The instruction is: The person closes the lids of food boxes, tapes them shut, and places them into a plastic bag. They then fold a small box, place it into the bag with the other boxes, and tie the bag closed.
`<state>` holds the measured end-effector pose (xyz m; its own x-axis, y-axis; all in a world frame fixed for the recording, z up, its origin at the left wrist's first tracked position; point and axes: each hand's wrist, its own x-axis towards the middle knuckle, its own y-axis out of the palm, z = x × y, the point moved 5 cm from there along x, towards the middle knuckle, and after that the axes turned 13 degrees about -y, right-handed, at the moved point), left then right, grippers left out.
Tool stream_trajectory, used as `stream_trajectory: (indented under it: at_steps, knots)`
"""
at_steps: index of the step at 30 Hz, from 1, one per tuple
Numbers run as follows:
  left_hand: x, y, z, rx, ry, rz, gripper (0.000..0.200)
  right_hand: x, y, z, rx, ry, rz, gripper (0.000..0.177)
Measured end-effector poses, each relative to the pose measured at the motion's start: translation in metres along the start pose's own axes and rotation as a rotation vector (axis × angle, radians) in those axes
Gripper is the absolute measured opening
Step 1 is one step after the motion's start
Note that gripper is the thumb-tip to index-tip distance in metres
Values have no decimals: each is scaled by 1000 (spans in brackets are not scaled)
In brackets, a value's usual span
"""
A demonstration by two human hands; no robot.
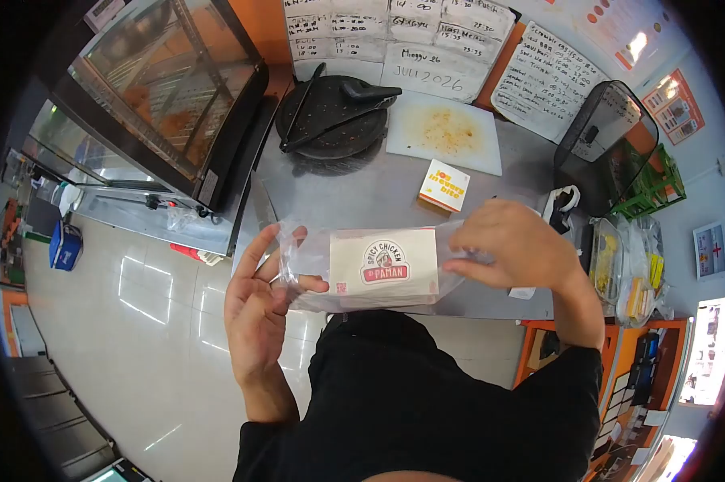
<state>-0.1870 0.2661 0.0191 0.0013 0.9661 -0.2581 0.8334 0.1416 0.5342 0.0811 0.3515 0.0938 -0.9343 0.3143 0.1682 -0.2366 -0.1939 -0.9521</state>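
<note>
The left hand (258, 301) has its fingers stretched up behind the film and its thumb laid across the front, so it pinches the left end of a clear plastic bag (302, 257) rather than closing into a fist. Inside the bag lies a pale printed box (384, 267), flat, with its red logo facing up, held in the air at the near edge of the steel table (362, 193), just in front of the person's body. The right hand (517, 245) is curled over the bag's right end with its fingers closed on the film. I cannot tell which end of the bag is the open one.

The step in hand looks like seating the box in the bag. To do that well:

- Keep the box level, so that whatever is inside does not slide.
- Pull the film evenly from both ends, because thin plastic may tear on a cardboard corner.
- Work low over the table, so a slip costs little.

Further back on the table, from left to right, are a glass-fronted cabinet (170, 88), a round black press (334, 112), a stained white cutting board (447, 130) and a small box (443, 185) with orange print, all well apart from the hands.
</note>
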Motion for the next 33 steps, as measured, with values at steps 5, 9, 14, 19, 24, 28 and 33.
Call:
stream_trajectory:
  at_steps: [5, 9, 14, 19, 24, 28, 33]
  knots:
    - [2, 1, 7, -49, 60, 0, 83, -18, 11, -88, 143, 290, -373, 37]
    - [-8, 12, 6, 56, 129, 30, 89, -48, 152, -211, -2, 515, 48, 92]
    - [-14, 5, 7, -55, 51, 237, 90, -83, 239, -264, -75, 725, 163, 109]
    - [-9, 2, 12, -90, 98, 209, 91, -88, 213, -257, 36, 814, 131, 102]
    - [-9, -1, 13, -56, 130, 201, 94, -53, 147, -224, 198, 574, -177, 105]
    - [-7, 1, 13, -99, 118, 184, 98, 12, 23, -102, 346, 198, -390, 108]
    - [-7, 9, 13, -39, 116, 53, 102, 59, 38, 0, 435, -228, -177, 104]
